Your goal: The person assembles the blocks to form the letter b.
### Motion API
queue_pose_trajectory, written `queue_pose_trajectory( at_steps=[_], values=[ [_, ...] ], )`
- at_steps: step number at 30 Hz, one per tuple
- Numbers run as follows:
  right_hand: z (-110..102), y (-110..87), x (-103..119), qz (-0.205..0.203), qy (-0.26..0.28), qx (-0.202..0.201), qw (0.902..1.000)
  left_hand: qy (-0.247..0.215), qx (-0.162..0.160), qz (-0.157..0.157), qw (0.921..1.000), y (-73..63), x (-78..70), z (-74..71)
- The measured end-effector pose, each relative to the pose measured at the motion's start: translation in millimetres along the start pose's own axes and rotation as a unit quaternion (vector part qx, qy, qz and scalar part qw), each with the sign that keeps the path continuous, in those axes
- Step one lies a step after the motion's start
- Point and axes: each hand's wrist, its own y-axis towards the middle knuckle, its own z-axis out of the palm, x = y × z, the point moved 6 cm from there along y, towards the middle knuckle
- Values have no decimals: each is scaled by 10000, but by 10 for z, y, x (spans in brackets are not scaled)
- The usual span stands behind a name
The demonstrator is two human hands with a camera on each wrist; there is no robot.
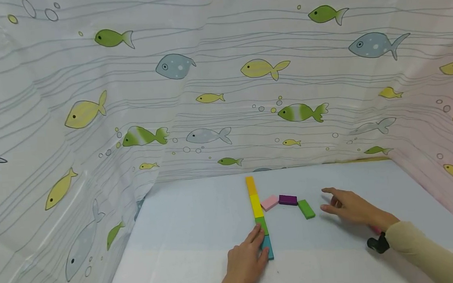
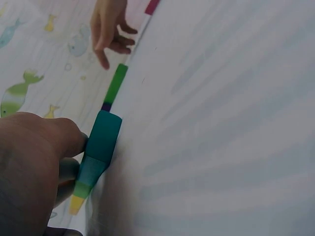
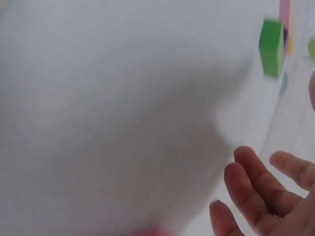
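Note:
A straight line of flat blocks runs away from me on the table: teal [image 1: 267, 248], green [image 1: 261, 226], yellow [image 1: 256, 206] and orange [image 1: 251, 186]. My left hand [image 1: 244, 261] rests against the left side of this line, fingertips at the green and teal blocks. In the left wrist view its thumb touches the side of the teal block [image 2: 103, 135]. A pink block [image 1: 270, 202], a purple block [image 1: 288, 200] and a second green block [image 1: 306, 209] curve out from the line's right side. My right hand [image 1: 347, 205] holds nothing, right of that green block, fingers spread.
A red-pink block [image 1: 376, 229] lies partly hidden under my right wrist. Black wrist-worn gear [image 1: 378, 244] sits below that wrist. The white table [image 1: 189, 223] meets a fish-patterned curtain [image 1: 224, 111] at the back and sides.

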Motion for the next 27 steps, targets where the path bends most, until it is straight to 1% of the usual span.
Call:
queue_pose_trajectory(
  at_steps=[3, 6, 7, 9, 11, 14, 18, 22, 27],
  values=[
    [-169, -151, -190, 198, -156, -194, 9995, 27, -35, 28, 10000, 1, -3, -13],
    [-311, -321, -359, 253, -388, -338, 9984, 119, -106, 95, 9998, -4, -4, -27],
    [-343, -381, -409, 256, -426, -351, 9981, 83, -89, 73, 9999, -3, -2, -24],
    [-382, -502, -504, 229, -370, -259, 9987, 35, -49, 46, 10000, -2, -1, -17],
    [-394, -619, -592, 229, -186, -83, 9995, -11, 25, -12, 10000, 3, 7, 2],
    [-377, -767, -691, 280, 245, 216, 9991, -64, 91, -83, 9999, 8, 28, 29],
    [-358, -882, -731, 189, 514, 284, 9981, -117, 88, -122, 9998, 7, 50, 51],
    [-324, -947, -716, 90, 543, 226, 9982, -199, 108, -126, 9997, 7, 46, 64],
    [-291, -1010, -721, 97, 500, 191, 9985, -202, 134, -118, 9996, 19, 31, 63]
  ],
)
